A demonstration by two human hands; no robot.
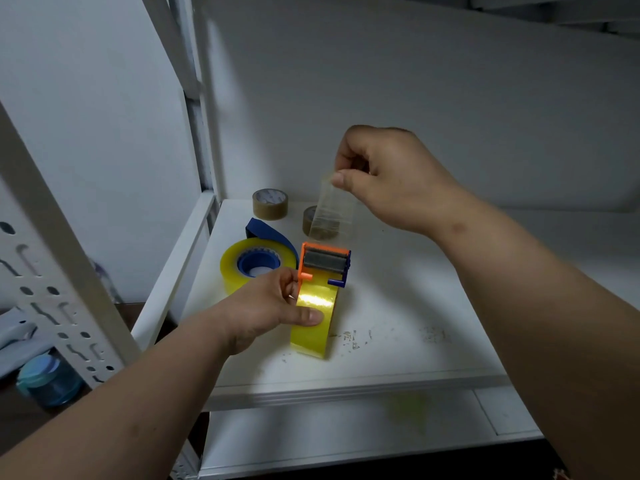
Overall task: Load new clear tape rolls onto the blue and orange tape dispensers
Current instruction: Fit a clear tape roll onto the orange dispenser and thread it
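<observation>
White shelf (398, 306) | left hand (263, 310) grip holds tape roll (313, 320) | right hand (391, 178) grip pinches tape strip (334, 213) | labels unreadable

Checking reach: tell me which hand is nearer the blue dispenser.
Left. The left hand sits just in front of the blue dispenser, holding the orange dispenser's roll; the right hand is raised to its right, pinching tape.

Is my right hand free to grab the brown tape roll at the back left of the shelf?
Probably not yet: the right hand is pinching the clear tape strip pulled up from the orange dispenser. The brown roll itself stands unobstructed.
</observation>
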